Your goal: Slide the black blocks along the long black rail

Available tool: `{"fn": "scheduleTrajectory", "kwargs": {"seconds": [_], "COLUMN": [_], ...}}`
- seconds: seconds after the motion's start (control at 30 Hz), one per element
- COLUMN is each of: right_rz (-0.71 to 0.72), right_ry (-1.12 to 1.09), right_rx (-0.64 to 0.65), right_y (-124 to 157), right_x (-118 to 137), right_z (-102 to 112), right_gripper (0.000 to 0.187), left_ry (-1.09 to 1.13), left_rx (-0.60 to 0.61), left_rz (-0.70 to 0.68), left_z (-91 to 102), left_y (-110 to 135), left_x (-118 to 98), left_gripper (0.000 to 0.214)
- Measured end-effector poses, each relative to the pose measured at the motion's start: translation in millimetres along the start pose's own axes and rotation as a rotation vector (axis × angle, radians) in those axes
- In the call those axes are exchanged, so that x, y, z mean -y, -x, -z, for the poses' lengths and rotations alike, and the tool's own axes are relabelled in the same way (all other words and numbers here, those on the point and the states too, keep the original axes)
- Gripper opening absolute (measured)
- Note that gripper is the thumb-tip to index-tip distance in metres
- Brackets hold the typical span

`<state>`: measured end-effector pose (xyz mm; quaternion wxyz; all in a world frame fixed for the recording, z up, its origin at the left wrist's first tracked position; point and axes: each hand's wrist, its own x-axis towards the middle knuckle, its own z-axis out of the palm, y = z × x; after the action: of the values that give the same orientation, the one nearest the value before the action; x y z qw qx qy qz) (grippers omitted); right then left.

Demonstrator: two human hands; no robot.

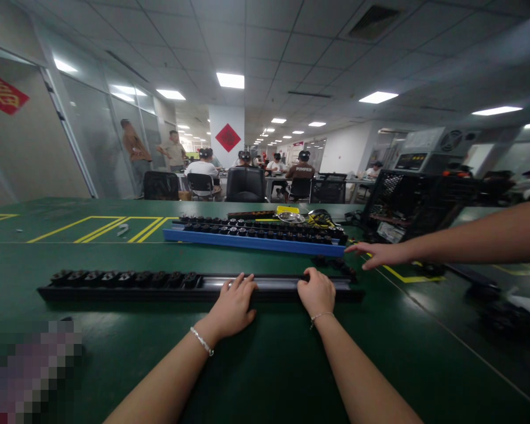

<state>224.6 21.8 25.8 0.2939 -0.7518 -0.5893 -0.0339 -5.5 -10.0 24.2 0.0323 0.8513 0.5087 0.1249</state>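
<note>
- Long black rail [274, 284]: lies crosswise on the green table [265, 365], near its front edge.
- Black knobs [123, 278]: a row fills the rail's left part.
- Left hand [234, 303]: flat, fingers spread on the rail's middle.
- Right hand [317, 291]: fingers curled over the rail, grasping it.
- Blue tray [247, 240]: behind the rail, loaded with knobs.
- Co-worker's hand [380, 254]: flat on the table at the tray's right end.

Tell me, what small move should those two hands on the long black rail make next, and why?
Probably slide the right hand leftward along the rail toward the row of black pieces. Those fill only the rail's left part; the channel between the hands lies bare, and the left hand rests flat, steadying it.
</note>
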Motion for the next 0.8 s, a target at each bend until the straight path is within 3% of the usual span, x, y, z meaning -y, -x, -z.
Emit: {"fn": "scheduleTrajectory", "kwargs": {"seconds": [0.47, 0.8], "right_rz": [-0.05, -0.098], "right_ry": [0.002, 0.008], "right_rx": [-0.018, -0.038], "right_y": [-5, -9], "right_x": [-10, -20], "right_z": [2, 3], "right_gripper": [0.033, 0.031], "left_ry": [0.017, 0.02], "left_rx": [-0.014, -0.011], "left_rz": [-0.007, -0.007], "left_z": [1.3, -0.4], "left_y": [0, 0], "left_x": [0, 2], "left_gripper": [0.049, 0.05]}}
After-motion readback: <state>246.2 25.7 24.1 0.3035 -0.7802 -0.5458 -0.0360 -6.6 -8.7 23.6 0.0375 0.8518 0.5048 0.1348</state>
